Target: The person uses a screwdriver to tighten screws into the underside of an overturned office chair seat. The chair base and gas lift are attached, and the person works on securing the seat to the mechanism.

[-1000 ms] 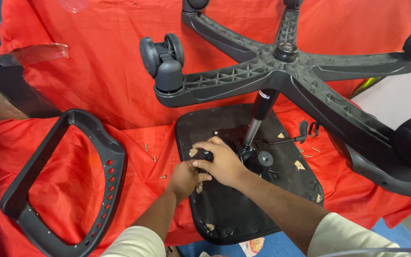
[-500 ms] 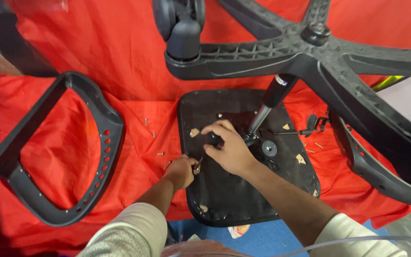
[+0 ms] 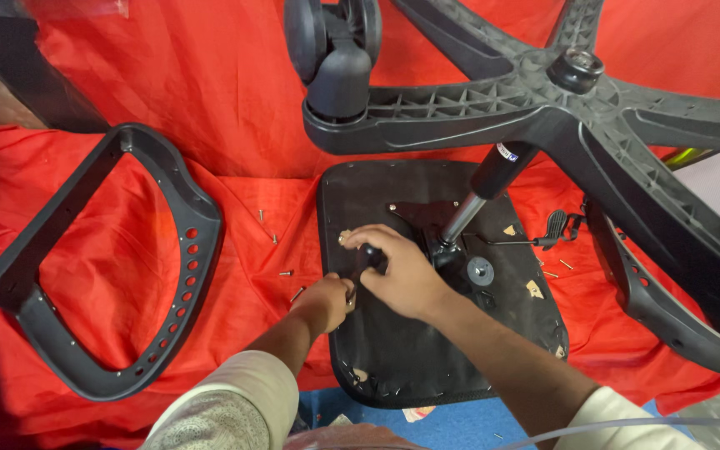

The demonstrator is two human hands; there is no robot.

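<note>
Head view, looking down at an upturned black office-chair seat pan point(image 3: 410, 367) lying flat on a red cloth sheet point(image 3: 235, 100).

Right hand point(image 3: 402, 275) is on the seat underside, fingers curled shut around a small black knob-like part point(image 3: 370, 257) just left of the mechanism. It is clamped on it, thumb side up.

Left hand point(image 3: 324, 302) sits at the left edge of the seat pan, just beside and below the right hand, the two nearly touching. Fingers are closed on something small and metallic; too hidden to say what it is.

A black metal mounting plate point(image 3: 427, 218) is fixed at the seat's centre, with a chrome-and-black gas lift cylinder point(image 3: 481, 196) rising tilted from it up into the hub of a black five-arm plastic star base point(image 3: 560, 108). The base hangs over the seat, and one black twin-wheel caster point(image 3: 337, 50) shows at the top.

A black plastic loop armrest with a row of holes point(image 3: 102, 258) lies flat on the cloth, well to the left of the seat. A second black armrest point(image 3: 652, 296) lies to the right, partly under a base arm.

A black lever handle on a thin rod point(image 3: 553, 227) lies at the seat's right edge. Loose small screws point(image 3: 270, 229) are scattered on the cloth between the left armrest and the seat.
</note>
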